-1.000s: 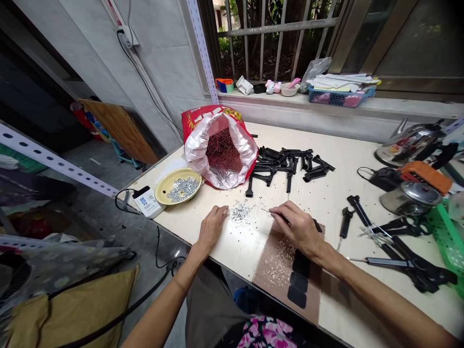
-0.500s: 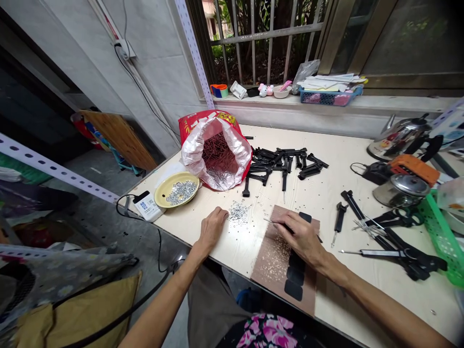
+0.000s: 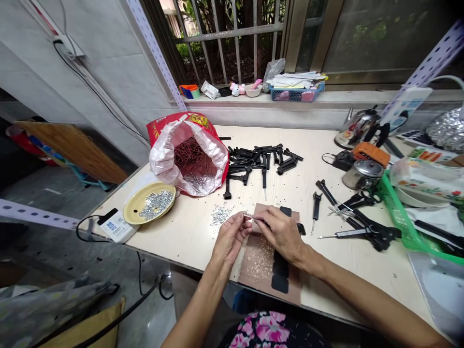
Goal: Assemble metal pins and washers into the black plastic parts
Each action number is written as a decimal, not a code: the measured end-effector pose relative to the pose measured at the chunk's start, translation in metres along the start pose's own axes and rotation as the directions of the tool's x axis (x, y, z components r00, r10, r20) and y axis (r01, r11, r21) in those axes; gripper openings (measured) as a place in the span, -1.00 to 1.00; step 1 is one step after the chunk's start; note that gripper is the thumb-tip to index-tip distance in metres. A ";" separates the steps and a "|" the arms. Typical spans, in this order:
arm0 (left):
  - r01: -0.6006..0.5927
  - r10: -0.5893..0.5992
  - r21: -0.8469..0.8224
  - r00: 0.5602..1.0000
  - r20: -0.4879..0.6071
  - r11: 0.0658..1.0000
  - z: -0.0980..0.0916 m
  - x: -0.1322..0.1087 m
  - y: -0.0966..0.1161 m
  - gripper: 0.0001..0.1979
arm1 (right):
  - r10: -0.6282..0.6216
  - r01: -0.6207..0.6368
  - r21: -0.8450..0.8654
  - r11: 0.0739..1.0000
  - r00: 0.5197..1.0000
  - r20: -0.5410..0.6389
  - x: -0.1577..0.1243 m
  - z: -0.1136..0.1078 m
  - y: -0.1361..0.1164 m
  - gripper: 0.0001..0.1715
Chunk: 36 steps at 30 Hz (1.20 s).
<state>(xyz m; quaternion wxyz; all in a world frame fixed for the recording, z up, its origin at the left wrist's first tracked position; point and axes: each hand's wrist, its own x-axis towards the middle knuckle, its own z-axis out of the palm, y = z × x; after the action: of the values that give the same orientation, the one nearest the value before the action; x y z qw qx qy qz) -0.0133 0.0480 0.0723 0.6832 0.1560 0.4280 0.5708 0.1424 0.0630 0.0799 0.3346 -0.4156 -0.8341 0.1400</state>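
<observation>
My left hand (image 3: 232, 234) is raised over the near part of the table, thumb and forefinger pinched on something too small to make out. Meeting it from the right, my right hand (image 3: 279, 232) grips a thin metal-tipped tool (image 3: 250, 216), its tip at the left fingertips; most of its handle is hidden by the palm. Just beyond the left fingers lies a loose scatter of small metal rings (image 3: 220, 215). Below both hands is a brown board (image 3: 255, 280) with black rounded pads (image 3: 280, 284) and pale crumbs on it.
A red bag (image 3: 188, 157) of thin reddish-brown rods lies open behind. Left of it stands a yellow dish (image 3: 131, 212) of small metal parts. Several black tools (image 3: 253, 162) are piled farther back; pliers-like tools (image 3: 373, 232) and a green basket (image 3: 402, 227) lie right.
My left hand has left the table by the rings and risen to meet the right hand. The tool tip now touches or nearly touches its fingertips. The view has turned right.
</observation>
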 end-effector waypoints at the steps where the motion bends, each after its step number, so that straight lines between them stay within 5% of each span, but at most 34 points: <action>1: -0.011 0.011 0.015 1.000 0.005 1.000 0.002 0.000 0.000 -0.70 | 0.004 -0.004 -0.019 1.000 1.000 0.001 -0.001 0.000 0.002 -0.76; 12: -0.196 0.217 0.362 0.976 -0.019 0.912 0.002 0.001 -0.009 -0.67 | -0.063 0.051 -0.258 0.965 0.997 -0.039 -0.007 -0.001 0.007 -0.81; 23: -0.229 0.231 0.495 0.971 0.058 0.838 0.000 0.002 -0.012 -0.72 | -0.095 0.095 -0.357 0.929 0.995 0.018 -0.015 -0.004 0.015 -0.80; 31: -0.233 0.228 0.540 0.971 0.077 0.809 -0.002 0.003 -0.014 -0.75 | -0.092 0.100 -0.347 0.932 0.995 0.039 -0.017 -0.007 0.015 -0.77; 36: -0.299 0.302 0.658 0.946 0.114 0.691 0.003 -0.001 -0.009 -0.79 | 0.074 -0.066 -0.082 0.994 0.991 0.108 -0.015 -0.012 0.015 -0.75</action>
<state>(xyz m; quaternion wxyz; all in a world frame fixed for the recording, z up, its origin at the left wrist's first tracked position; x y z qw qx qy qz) -0.0046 0.0454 0.0680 0.4783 0.4566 0.5733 0.4839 0.1661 0.0601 0.0743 0.2659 -0.4490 -0.8412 0.1417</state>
